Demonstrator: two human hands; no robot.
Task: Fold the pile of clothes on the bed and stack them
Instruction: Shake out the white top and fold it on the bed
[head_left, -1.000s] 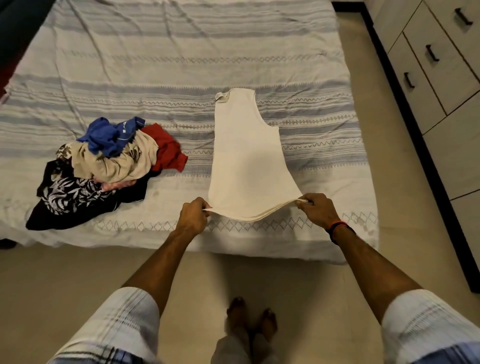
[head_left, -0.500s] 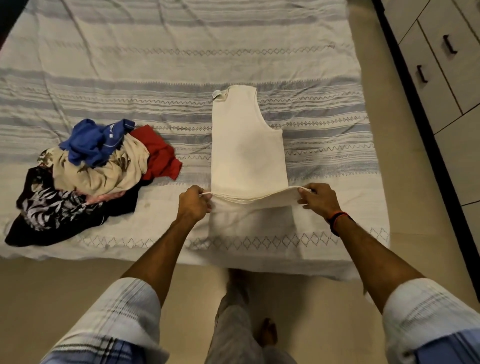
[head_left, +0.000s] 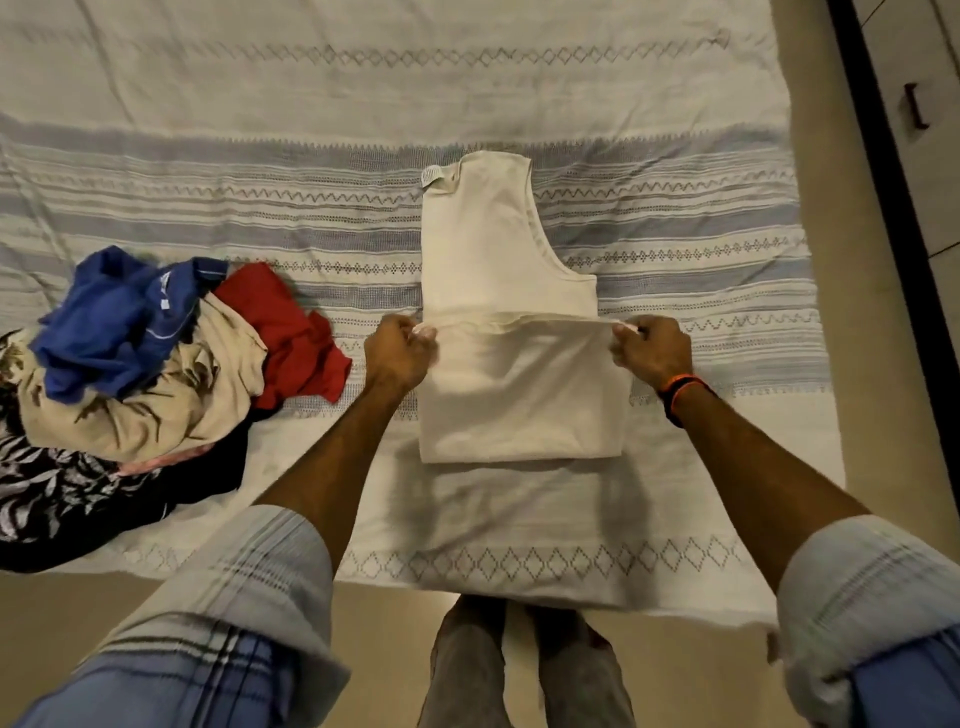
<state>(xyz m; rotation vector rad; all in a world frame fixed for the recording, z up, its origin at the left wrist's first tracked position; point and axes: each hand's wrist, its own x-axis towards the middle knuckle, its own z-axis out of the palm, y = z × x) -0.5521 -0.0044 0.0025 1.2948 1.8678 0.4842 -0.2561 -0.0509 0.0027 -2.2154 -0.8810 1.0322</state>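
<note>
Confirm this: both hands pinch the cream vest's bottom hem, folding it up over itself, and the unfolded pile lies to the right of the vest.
One detail is wrong: the head view shows the unfolded pile to the left of the cream vest, not the right. The rest holds: the left hand and the right hand pinch the bottom hem, folding it up over itself.

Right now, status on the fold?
Left hand and right hand pinch cream vest hem, folding it up. Unfolded pile left of it. Nothing blocking.

Dim warm light, soft blur, wide-angle distortion
</note>
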